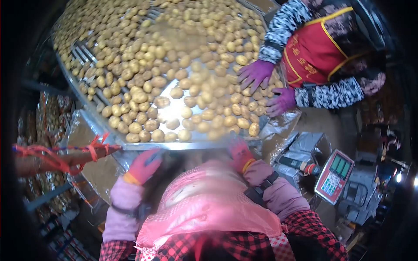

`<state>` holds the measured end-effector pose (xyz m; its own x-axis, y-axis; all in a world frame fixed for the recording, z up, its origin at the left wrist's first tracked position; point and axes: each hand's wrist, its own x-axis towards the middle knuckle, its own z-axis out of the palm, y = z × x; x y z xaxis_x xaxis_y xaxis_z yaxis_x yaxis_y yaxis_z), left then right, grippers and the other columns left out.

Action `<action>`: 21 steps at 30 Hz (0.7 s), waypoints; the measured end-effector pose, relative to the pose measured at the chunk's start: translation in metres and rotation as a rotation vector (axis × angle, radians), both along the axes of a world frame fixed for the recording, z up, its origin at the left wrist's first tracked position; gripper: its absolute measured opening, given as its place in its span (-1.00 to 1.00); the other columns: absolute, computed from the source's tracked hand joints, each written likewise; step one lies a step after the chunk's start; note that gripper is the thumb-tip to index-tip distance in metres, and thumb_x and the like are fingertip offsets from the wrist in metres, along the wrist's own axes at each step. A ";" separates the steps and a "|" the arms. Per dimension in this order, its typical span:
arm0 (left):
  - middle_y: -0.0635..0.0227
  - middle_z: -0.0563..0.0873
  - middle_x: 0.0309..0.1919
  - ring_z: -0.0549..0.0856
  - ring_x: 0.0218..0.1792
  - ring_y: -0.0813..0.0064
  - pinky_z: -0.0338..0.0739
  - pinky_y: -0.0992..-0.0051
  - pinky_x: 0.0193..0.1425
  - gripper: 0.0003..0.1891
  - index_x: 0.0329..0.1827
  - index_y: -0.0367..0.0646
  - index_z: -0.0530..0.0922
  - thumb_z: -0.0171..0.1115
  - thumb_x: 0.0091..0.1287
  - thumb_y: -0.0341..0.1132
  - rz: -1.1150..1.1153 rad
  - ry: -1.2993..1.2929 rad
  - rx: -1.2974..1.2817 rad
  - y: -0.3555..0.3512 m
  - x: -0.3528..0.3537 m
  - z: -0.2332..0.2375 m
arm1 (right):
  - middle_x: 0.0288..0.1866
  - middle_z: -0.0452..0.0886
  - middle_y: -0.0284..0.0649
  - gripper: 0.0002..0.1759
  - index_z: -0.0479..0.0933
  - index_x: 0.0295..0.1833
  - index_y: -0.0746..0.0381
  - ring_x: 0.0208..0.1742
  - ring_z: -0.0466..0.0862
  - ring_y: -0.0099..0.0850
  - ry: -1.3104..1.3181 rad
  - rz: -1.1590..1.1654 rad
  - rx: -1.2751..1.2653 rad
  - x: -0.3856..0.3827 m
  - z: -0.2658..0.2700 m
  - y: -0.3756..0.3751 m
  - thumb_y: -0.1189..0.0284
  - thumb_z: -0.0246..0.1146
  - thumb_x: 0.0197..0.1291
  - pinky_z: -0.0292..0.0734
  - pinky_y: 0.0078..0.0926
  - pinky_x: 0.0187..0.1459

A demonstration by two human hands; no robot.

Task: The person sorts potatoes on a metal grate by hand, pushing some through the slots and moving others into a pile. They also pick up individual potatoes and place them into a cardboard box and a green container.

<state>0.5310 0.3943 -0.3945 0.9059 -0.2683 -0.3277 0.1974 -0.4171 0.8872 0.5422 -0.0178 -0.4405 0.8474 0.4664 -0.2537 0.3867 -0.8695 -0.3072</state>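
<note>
Potatoes [148, 95] lie spread over a large metal sorting table [191, 146] with a raised front rim. My left hand [146, 165], in a pink glove with an orange cuff, is just below that rim on the left, its fingers partly hidden. On the right, my right hand [239, 153] in a matching glove is right at the rim, its fingertips smeared by motion and close to the nearest potatoes. Some potatoes in the middle are blurred too.
Across the right corner, a co-worker in a red apron [311, 52] has two purple-gloved hands [257, 75] among the potatoes. A red scale display [334, 176] stands at right. Red ties [78, 158] wrap a pole at left, near cardboard [98, 174] and bagged goods [50, 117].
</note>
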 end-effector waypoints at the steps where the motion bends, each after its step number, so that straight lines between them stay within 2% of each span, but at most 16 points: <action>1: 0.09 0.67 0.27 0.61 0.33 0.15 0.51 0.27 0.38 -0.53 0.34 -0.12 0.61 0.36 0.40 -0.20 -0.123 -0.161 0.072 -0.037 0.032 0.005 | 0.57 0.35 0.00 -0.21 0.36 0.54 0.14 0.61 0.27 0.06 -0.048 0.009 0.079 -0.002 -0.005 -0.005 0.10 0.34 0.26 0.16 0.02 0.57; 4: 0.10 0.60 0.32 0.45 0.41 -0.17 0.37 0.03 0.51 -0.51 0.32 0.00 0.60 0.36 0.29 -0.27 -0.448 -0.714 0.190 -0.141 0.112 0.008 | 0.47 0.47 0.01 -0.28 0.37 0.53 0.17 0.51 0.42 0.01 0.184 -0.010 0.203 -0.003 0.026 -0.011 0.15 0.30 0.32 0.26 -0.02 0.52; 6: 0.12 0.57 0.33 0.41 0.41 -0.22 0.33 -0.05 0.51 -0.54 0.25 -0.03 0.62 0.35 0.24 -0.26 -0.549 -0.943 0.318 -0.189 0.145 0.002 | 0.39 0.53 0.03 -0.31 0.38 0.53 0.17 0.42 0.51 0.00 0.309 -0.219 0.384 -0.010 0.050 -0.029 0.18 0.28 0.35 0.37 -0.06 0.45; 7: 0.11 0.59 0.30 0.45 0.39 -0.17 0.33 -0.02 0.51 -0.54 0.25 0.00 0.63 0.35 0.25 -0.24 -0.564 -0.996 0.417 -0.193 0.166 -0.018 | 0.36 0.56 0.03 -0.33 0.38 0.52 0.17 0.38 0.55 -0.01 0.370 -0.322 0.480 -0.017 0.056 -0.039 0.19 0.27 0.36 0.42 -0.09 0.42; 8: 0.09 0.61 0.26 0.49 0.38 -0.11 0.33 0.00 0.52 -0.53 0.26 0.03 0.63 0.36 0.25 -0.22 -0.575 -1.048 0.521 -0.196 0.192 -0.037 | 0.34 0.57 0.05 -0.34 0.39 0.52 0.16 0.34 0.57 0.00 0.326 -0.398 0.441 -0.027 0.055 -0.052 0.21 0.28 0.36 0.45 -0.10 0.38; 9: 0.07 0.64 0.12 0.57 0.20 -0.09 0.44 0.02 0.37 -0.65 0.12 0.05 0.66 0.32 0.24 -0.25 -0.347 -0.387 0.575 -0.207 0.228 -0.027 | 0.31 0.58 0.06 -0.35 0.40 0.51 0.16 0.30 0.59 0.02 0.282 -0.469 0.402 -0.041 0.051 -0.072 0.22 0.28 0.36 0.49 -0.11 0.35; 11: 0.06 0.63 -0.01 0.60 0.04 -0.08 0.50 0.00 0.15 -0.71 0.05 0.12 0.70 0.32 0.25 -0.25 -0.170 -1.012 0.687 -0.153 0.259 -0.032 | 0.29 0.59 0.07 -0.37 0.41 0.50 0.15 0.27 0.62 0.03 0.213 -0.619 0.309 -0.058 0.041 -0.119 0.24 0.30 0.36 0.54 -0.12 0.29; 12: 0.07 0.62 0.04 0.60 0.07 -0.06 0.47 0.04 0.20 -0.70 0.06 0.09 0.70 0.33 0.24 -0.24 -0.012 -1.057 0.842 -0.120 0.272 -0.039 | 0.28 0.59 0.07 -0.37 0.42 0.49 0.14 0.26 0.62 0.02 0.194 -0.705 0.259 -0.065 0.034 -0.140 0.25 0.32 0.35 0.55 -0.11 0.27; 13: 0.07 0.60 0.13 0.58 0.14 -0.04 0.45 0.07 0.26 -0.69 0.06 0.08 0.71 0.33 0.23 -0.24 0.111 -0.911 1.000 -0.105 0.274 -0.021 | 0.29 0.58 0.07 -0.37 0.43 0.48 0.16 0.28 0.60 0.02 0.176 -0.814 0.301 -0.067 0.030 -0.157 0.26 0.34 0.32 0.55 -0.11 0.26; 14: 0.03 0.58 0.23 0.53 0.26 -0.08 0.42 0.08 0.32 -0.63 0.16 0.09 0.69 0.32 0.27 -0.25 0.193 -0.922 1.147 -0.069 0.285 -0.034 | 0.31 0.57 0.07 -0.36 0.44 0.46 0.18 0.29 0.59 0.02 0.161 -0.919 0.341 -0.066 0.026 -0.172 0.27 0.37 0.30 0.56 -0.11 0.25; 15: -0.02 0.54 0.33 0.49 0.34 -0.13 0.40 0.07 0.37 -0.55 0.30 0.05 0.63 0.30 0.30 -0.25 0.342 -0.982 1.304 -0.061 0.279 -0.031 | 0.33 0.55 0.07 -0.36 0.45 0.45 0.19 0.30 0.58 0.02 0.073 -0.929 0.302 -0.064 0.019 -0.183 0.24 0.36 0.29 0.55 -0.10 0.25; 17: -0.05 0.53 0.34 0.49 0.34 -0.17 0.41 0.04 0.37 -0.51 0.36 0.00 0.59 0.29 0.32 -0.26 0.128 -1.069 1.098 -0.073 0.240 -0.009 | 0.36 0.52 0.07 -0.34 0.45 0.44 0.19 0.31 0.56 0.04 -0.101 -0.942 0.225 -0.062 -0.002 -0.191 0.17 0.35 0.29 0.54 -0.09 0.26; 18: -0.07 0.53 0.35 0.50 0.33 -0.19 0.41 0.02 0.36 -0.48 0.39 -0.03 0.57 0.28 0.33 -0.26 0.025 -1.098 0.998 -0.085 0.214 0.003 | 0.38 0.50 0.06 -0.32 0.44 0.45 0.18 0.31 0.55 0.05 -0.020 -0.859 0.156 -0.059 -0.013 -0.190 0.13 0.34 0.29 0.52 -0.08 0.27; 19: -0.08 0.57 0.28 0.55 0.26 -0.19 0.43 -0.03 0.34 -0.55 0.30 -0.10 0.60 0.26 0.34 -0.26 -0.112 -1.081 0.896 -0.105 0.185 0.002 | 0.39 0.49 0.06 -0.30 0.44 0.46 0.17 0.31 0.55 0.06 0.055 -0.770 0.085 -0.054 -0.022 -0.188 0.08 0.32 0.29 0.50 -0.07 0.29; 20: -0.05 0.60 0.23 0.57 0.22 -0.16 0.43 -0.04 0.35 -0.64 0.18 -0.12 0.63 0.24 0.34 -0.28 -0.324 -0.820 0.632 -0.130 0.159 0.019 | 0.41 0.47 0.05 -0.28 0.43 0.47 0.16 0.30 0.55 0.08 0.126 -0.679 0.013 -0.049 -0.027 -0.188 0.04 0.30 0.30 0.48 -0.07 0.31; 21: -0.05 0.55 0.31 0.48 0.36 -0.23 0.27 -0.10 0.53 -0.49 0.35 -0.12 0.55 0.24 0.30 -0.29 -0.555 -0.501 0.582 -0.164 0.140 0.041 | 0.53 0.41 0.01 -0.16 0.33 0.56 0.15 0.52 0.42 -0.04 0.323 -0.523 -0.167 -0.045 -0.031 -0.176 -0.08 0.26 0.29 0.32 -0.14 0.49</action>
